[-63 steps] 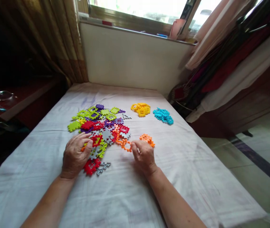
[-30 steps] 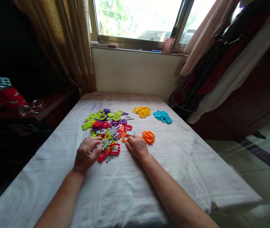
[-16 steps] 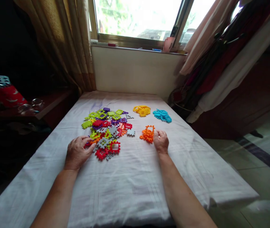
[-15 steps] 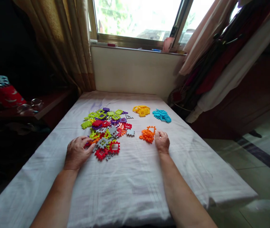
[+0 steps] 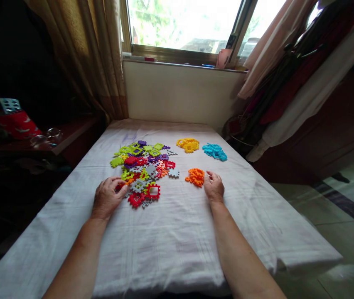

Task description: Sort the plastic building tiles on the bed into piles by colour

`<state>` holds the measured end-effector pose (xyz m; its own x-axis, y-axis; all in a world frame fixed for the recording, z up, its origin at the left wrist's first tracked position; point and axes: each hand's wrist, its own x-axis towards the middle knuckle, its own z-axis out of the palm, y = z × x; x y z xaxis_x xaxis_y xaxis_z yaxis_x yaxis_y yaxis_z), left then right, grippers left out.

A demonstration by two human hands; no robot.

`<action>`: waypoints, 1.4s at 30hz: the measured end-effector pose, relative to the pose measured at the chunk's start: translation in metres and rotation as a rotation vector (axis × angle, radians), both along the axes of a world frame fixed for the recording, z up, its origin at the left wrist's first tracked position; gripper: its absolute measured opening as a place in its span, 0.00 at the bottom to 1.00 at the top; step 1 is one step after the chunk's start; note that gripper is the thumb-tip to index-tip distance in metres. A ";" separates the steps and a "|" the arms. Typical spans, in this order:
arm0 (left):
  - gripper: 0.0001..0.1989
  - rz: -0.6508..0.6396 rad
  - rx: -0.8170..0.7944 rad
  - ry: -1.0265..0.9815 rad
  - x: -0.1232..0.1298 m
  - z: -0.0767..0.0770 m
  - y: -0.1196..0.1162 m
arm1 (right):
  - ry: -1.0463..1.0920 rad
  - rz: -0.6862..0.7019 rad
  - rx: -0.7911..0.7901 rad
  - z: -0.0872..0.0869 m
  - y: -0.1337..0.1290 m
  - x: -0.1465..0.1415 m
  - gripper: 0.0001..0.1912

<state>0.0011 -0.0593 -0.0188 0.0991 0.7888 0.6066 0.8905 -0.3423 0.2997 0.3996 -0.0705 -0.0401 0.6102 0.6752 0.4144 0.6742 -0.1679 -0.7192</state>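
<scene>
My left hand (image 5: 110,195) rests at the near left edge of a mixed pile of plastic interlocking building pieces (image 5: 150,169). Its thumb and forefinger are apart, close to an orange piece (image 5: 129,181); a bit of red shows between them. The pile mixes lime, purple, red, grey and orange notched squares, several with window-like holes. On the right, my right hand (image 5: 214,189) lies on the cloth with loosely curled fingers apart and nothing visible in them. Just left of its fingertips sits a small heap of orange pieces (image 5: 195,177).
Behind the orange heap lie a yellow heap (image 5: 188,145) and a blue heap (image 5: 215,152). A white cloth (image 5: 164,249) covers the table. Glasses (image 5: 46,138) and a red container (image 5: 18,124) stand on a side surface at left. Clothes (image 5: 308,87) hang at right.
The orange frame piece at my right fingertips now lies down in the orange heap, and those fingers have loosened. My left hand has shifted slightly right along the pile. The view has moved a little.
</scene>
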 end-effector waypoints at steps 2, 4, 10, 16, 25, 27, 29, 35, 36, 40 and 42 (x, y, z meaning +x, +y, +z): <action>0.13 -0.037 0.009 -0.048 0.001 0.002 0.001 | -0.052 0.016 0.057 0.003 -0.002 -0.005 0.19; 0.14 -0.059 0.046 -0.093 0.004 0.007 0.000 | -0.126 0.074 0.134 0.009 -0.004 -0.016 0.17; 0.15 -0.076 0.147 -0.230 0.020 0.021 -0.010 | -0.296 0.504 0.233 0.029 -0.017 -0.084 0.13; 0.14 -0.200 0.121 -0.239 0.044 0.025 -0.022 | -0.217 0.803 0.070 0.041 -0.028 -0.133 0.16; 0.11 -0.399 0.086 -0.165 0.070 0.021 -0.029 | 0.078 0.808 0.088 0.044 -0.026 -0.125 0.13; 0.15 -0.388 0.068 -0.125 0.069 0.016 -0.026 | 0.041 0.664 0.098 0.050 -0.020 -0.102 0.15; 0.17 -0.380 0.039 -0.065 0.066 0.010 -0.023 | -0.026 0.446 0.093 0.055 -0.014 -0.072 0.16; 0.18 -0.409 -0.150 0.146 0.066 0.004 -0.024 | -0.249 -0.022 -0.112 0.046 -0.008 0.000 0.14; 0.17 -0.413 -0.173 0.161 0.068 0.005 -0.026 | -0.261 -0.038 -0.142 0.041 -0.009 0.004 0.14; 0.14 -0.382 -0.223 0.180 0.070 0.008 -0.029 | -0.324 -0.006 -0.208 0.031 -0.014 0.003 0.16; 0.14 -0.346 -0.213 0.168 0.068 0.008 -0.028 | -0.363 0.013 -0.207 0.032 -0.015 -0.004 0.18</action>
